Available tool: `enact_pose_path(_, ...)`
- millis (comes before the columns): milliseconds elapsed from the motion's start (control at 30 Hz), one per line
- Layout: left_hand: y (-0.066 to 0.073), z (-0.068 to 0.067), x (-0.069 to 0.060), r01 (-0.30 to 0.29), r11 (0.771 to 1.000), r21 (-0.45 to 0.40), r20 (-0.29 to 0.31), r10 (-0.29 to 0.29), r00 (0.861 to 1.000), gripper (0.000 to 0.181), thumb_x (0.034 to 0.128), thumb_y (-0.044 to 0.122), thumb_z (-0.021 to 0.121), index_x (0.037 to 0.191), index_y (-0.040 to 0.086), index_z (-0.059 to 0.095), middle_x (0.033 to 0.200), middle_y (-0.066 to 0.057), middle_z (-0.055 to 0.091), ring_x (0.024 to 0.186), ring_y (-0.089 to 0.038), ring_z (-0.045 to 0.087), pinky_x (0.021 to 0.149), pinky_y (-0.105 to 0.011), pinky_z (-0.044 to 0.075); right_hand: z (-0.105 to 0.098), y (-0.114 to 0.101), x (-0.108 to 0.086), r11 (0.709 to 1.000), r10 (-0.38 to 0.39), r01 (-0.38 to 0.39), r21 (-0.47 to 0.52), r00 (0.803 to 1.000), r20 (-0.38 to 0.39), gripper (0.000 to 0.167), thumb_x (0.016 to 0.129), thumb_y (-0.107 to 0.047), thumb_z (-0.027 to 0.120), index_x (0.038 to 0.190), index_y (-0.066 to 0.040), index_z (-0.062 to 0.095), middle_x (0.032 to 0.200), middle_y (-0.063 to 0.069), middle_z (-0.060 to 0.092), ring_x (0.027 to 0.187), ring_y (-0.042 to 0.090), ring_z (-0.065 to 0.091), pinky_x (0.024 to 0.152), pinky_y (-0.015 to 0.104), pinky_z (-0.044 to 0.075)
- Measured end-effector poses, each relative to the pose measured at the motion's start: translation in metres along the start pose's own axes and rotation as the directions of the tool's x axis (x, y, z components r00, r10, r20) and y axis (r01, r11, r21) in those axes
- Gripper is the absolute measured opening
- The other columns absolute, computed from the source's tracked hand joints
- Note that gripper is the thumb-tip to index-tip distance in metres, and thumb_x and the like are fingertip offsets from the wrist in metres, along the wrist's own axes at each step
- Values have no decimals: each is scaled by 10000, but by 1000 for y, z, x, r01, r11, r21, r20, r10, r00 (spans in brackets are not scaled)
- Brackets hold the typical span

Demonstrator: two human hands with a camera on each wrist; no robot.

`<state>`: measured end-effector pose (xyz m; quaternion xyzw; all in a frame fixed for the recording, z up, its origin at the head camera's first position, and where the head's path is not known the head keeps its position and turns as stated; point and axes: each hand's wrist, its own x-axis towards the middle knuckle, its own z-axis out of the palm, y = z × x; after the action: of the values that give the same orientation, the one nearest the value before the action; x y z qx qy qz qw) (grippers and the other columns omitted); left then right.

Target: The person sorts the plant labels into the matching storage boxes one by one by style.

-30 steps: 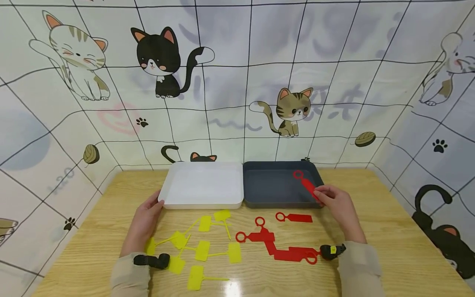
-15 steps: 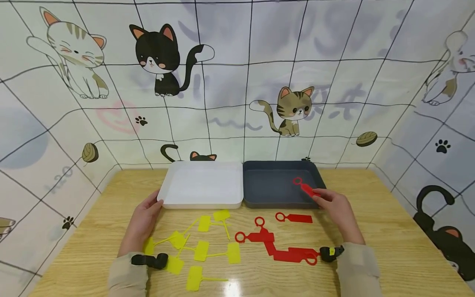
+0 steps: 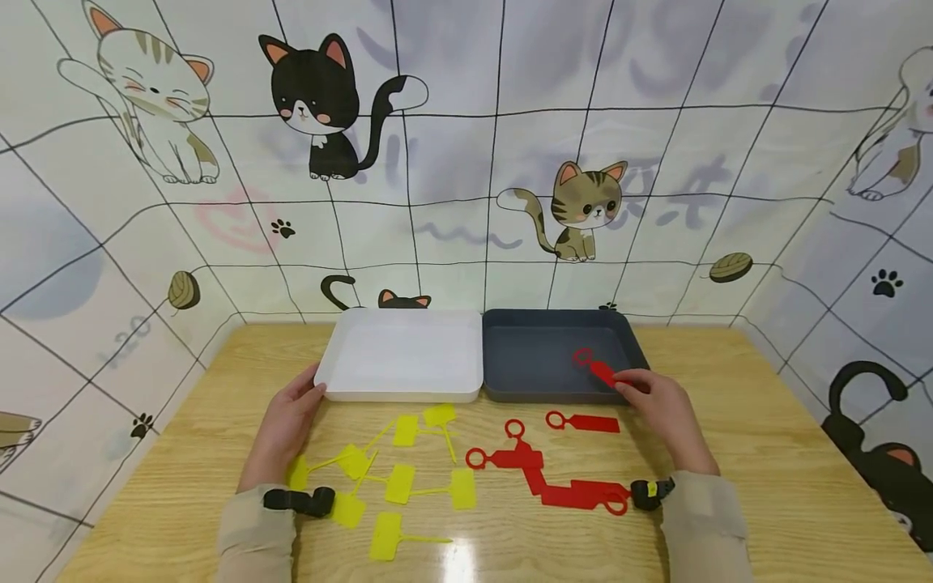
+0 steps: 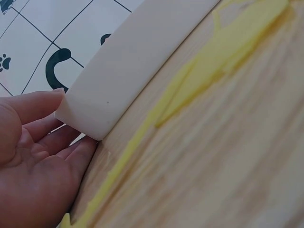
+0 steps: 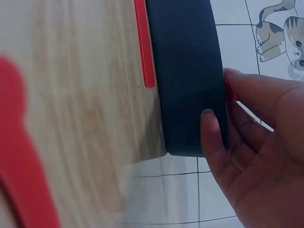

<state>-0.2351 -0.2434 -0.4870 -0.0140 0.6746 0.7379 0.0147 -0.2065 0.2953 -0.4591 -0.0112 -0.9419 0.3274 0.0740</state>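
Observation:
In the head view my left hand [image 3: 283,421] holds the front left corner of the white tray [image 3: 401,356]. Its thumb lies at the tray's edge in the left wrist view, with the other fingers bent against the outer wall. My right hand [image 3: 662,413] pinches the end of a red ring-ended tag [image 3: 602,372] above the dark grey tray [image 3: 539,356]. This tag slants, its ring pointing to the back left. In the right wrist view one finger touches the outside of the dark tray [image 5: 190,71], and the hand mostly hides the tag.
Several yellow tags [image 3: 399,483] with thin stems lie in front of the white tray. Before the dark tray are a single red tag [image 3: 594,423] and an overlapping group of red tags [image 3: 517,459]. A cat-printed cloth [image 3: 452,162] hangs behind the table.
My right hand has lowered the red tag slightly toward the dark tray, and the tag lies flatter. The left hand stays at the white tray's corner. The head view has shifted a little.

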Motion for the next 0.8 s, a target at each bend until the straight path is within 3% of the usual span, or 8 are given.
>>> enact_pose_path(200,2,-1,-1,-11,1000,14,-5,11,1000,545,931,137,473,1412,56,230,1474,-90,153,1322,-180,187,1012,-269,241,-5,-19,0,1000,-2,3,-25,999,50,316,907,-262,521,1120,-45,608,1113,192,572,1028,381,481,816,498,401)
enact_pose_path(467,3,1,-1,-13,1000,11,0,13,1000,536,930,136,474,1408,56,245,1469,-89,175,1316,-181,209,1008,-264,249,-7,-20,0,998,28,-22,-56,994,105,435,914,-361,478,1146,-7,579,1167,219,529,1061,407,454,858,533,367)
enact_pose_path(800,2,1,-2,1,1000,0,2,-1,1000,540,928,139,481,1412,85,249,1474,-64,167,1319,-169,200,1011,-275,244,-4,-19,-1,994,-4,27,-105,977,213,553,924,-422,420,1164,58,552,1162,262,524,1071,439,449,870,540,363)
